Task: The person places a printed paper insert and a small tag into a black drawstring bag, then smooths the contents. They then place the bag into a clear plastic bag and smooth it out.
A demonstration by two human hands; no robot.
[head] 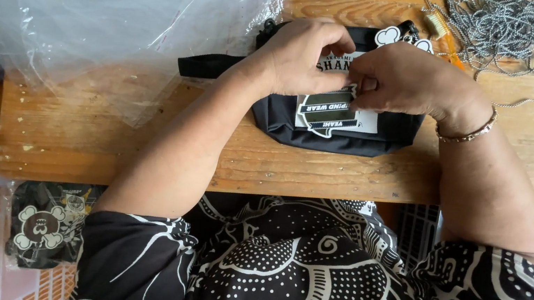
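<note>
Black-and-white patterned clothing (303, 282) fills the near edge, above it the wooden worktop (141, 142) with a black pouch (333, 133) lying at its front edge. Both hands rest on the pouch: the left hand (302, 53) and the right hand (401, 78) meet with fingertips pinched on a card tag (331, 110). Clear plastic bags (84, 3) lie far left, ball chains (504, 23) far right.

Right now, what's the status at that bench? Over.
Left hand and right hand both pinching card tags on black waist bag. Bag flat on wooden bench. Ball chains and clear plastic bags lie clear of hands.
</note>
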